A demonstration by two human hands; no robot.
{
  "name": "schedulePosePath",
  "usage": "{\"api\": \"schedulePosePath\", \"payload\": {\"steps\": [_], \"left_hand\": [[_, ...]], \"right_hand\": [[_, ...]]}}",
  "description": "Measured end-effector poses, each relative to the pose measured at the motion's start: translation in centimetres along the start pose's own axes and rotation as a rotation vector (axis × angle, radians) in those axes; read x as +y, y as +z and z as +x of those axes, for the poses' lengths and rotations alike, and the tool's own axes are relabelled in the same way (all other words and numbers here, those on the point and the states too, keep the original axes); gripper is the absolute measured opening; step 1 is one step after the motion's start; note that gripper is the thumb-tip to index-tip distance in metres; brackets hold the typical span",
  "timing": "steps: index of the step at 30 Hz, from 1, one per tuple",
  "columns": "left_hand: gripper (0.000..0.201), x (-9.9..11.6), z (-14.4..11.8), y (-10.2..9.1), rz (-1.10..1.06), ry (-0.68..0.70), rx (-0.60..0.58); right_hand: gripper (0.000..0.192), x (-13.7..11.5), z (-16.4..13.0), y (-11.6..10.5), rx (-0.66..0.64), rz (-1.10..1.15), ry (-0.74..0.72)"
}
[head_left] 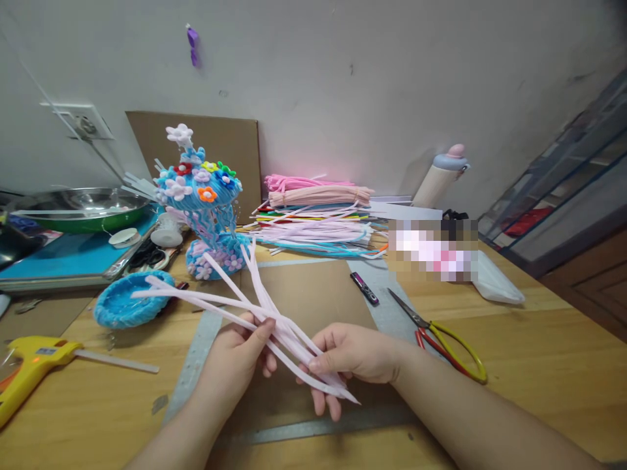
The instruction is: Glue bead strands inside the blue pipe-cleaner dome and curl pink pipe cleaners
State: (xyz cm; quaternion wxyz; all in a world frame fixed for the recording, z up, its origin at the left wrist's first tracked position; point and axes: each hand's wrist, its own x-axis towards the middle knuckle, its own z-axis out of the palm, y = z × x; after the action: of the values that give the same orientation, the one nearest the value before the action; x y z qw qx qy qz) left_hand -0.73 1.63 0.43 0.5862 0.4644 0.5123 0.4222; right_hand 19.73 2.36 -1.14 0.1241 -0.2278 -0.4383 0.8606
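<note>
- Yellow glue gun [29, 365] lies far left on the wooden worktop [539, 339], a glue stick poking out of its back toward the right.
- Behind it, a metal bowl [81, 202] with a green outside sits on a blue board [59, 258].
- Blue woven dish [125, 307] sits on the worktop, just right of the glue gun; tips of the pale strands reach over it.
- Blue pipe-cleaner figure [208, 209] with small coloured flowers stands upright behind the dish, in front of a cardboard sheet [220, 147] leaning on the wall.
- Left hand [235, 359]: thumb and fingers pinched around the pale pink pipe cleaners [255, 307] about midway along the bundle.
- The pipe cleaners are held above a brown mat, fanning up and left, ends converging down right.
- Right hand [353, 359]: fingers closed on the lower end of the same bundle; ends stick out past the fingers [323, 398].
- Pile of mixed-colour pipe cleaners [318, 219] lies at the back of the worktop, centre.
- Small dark cutter-like tool [365, 288] lies right of the hands.
- Scissors [441, 336] with red and yellow handles lie just beside the right forearm, blades apart from the tool.
- Bottle [441, 176] with pink cap stands tilted at the wall.
- White plastic bag [497, 281] lies far right.
</note>
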Motion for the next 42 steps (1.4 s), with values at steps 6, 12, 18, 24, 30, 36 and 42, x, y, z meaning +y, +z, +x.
{"api": "schedulePosePath", "payload": {"steps": [6,12,18,24,30,36,42], "left_hand": [[0.033,-0.2,0.2,-0.6,-0.026,0.039,0.055],[0.034,0.0,0.2,-1.0,-0.073,0.055,0.097],[0.035,0.0,0.2,-0.4,-0.123,-0.008,0.059],[0.046,0.9,-0.9,-0.3,-0.215,-0.17,-0.139],[0.042,1.2,-1.5,-0.1,-0.295,-0.171,-0.209],[0.024,0.5,-0.5,0.1,-0.322,0.019,0.079],[0.025,0.3,0.2,-0.5,-0.431,0.276,0.312]], "right_hand": [[0.029,-0.3,-0.2,0.3,-0.002,-0.004,0.012],[0.031,0.1,0.1,0.0,-0.008,0.002,-0.003],[0.034,0.2,0.2,-0.1,0.032,-0.011,-0.011],[0.032,-0.2,0.0,0.3,0.083,0.019,0.008],[0.026,-0.1,-0.3,0.7,0.058,0.065,0.048],[0.027,-0.6,-0.2,-0.2,0.178,0.174,-0.13],[0.029,-0.2,0.9,1.3,0.397,0.468,-0.434]]}}
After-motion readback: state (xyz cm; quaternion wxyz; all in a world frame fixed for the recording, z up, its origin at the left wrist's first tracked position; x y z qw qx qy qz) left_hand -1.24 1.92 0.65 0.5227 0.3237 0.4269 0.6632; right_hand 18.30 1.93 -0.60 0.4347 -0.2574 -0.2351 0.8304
